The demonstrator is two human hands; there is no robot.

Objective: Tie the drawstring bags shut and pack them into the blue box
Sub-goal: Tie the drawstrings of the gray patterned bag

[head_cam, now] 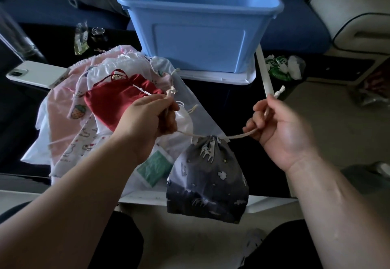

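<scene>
Early stage | left hand point(154, 116) and right hand point(278, 125) each grip a cord point(242, 135) end | grey bag point(207, 180) hangs cinched at 6 o'clock, apparently unknotted | blue box point(198, 22) at 12 | bag pile point(101, 108) at 9 looks untied.

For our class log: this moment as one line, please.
left hand grips cord | right hand grips cord | grey bag hangs cinched | blue box behind

We count 1 blue box point(190, 22), 1 grey bag point(207, 180) w/ 1 cord point(242, 135), 1 red bag point(111, 104), 1 phone point(35, 74), 2 hands: left hand point(147, 119) & right hand point(280, 129). Pale bags point(63, 125): several, exact no. unclear.
</scene>
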